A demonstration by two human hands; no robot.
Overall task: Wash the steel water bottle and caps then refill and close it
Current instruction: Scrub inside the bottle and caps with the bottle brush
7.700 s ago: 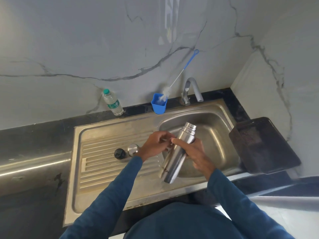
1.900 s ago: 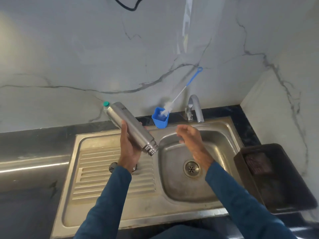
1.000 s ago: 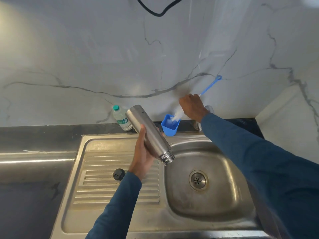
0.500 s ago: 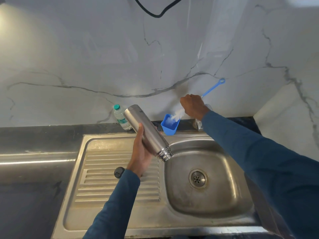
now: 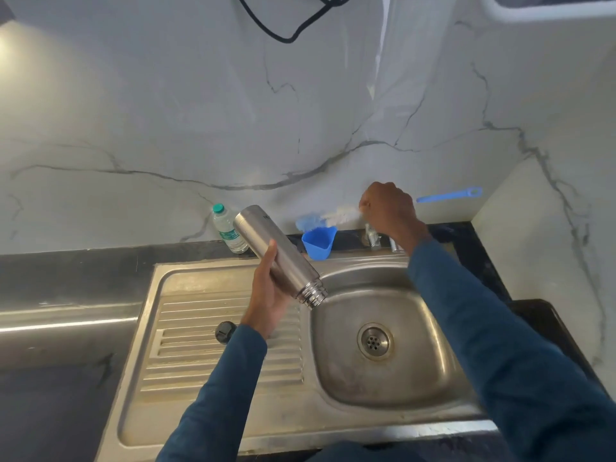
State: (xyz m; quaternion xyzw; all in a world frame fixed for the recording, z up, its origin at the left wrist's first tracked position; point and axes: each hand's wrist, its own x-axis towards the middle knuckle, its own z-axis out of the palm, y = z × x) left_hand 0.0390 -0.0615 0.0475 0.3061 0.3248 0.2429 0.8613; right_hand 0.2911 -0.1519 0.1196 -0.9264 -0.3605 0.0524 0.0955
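Head view: left fingers [image 5: 266, 278] grip steel bottle [image 5: 281, 258], right brush [image 5: 336, 216].

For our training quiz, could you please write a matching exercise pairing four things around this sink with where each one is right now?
Things:
1. steel bottle
2. bottle brush
3. black cap
4. plastic water bottle

Places:
A. standing on the counter against the wall
B. lying on the ribbed drainboard
C. gripped by the left hand, mouth tilted down towards the basin
D. gripped by the right hand, bristles above the blue cup

Pairs: 1-C, 2-D, 3-B, 4-A
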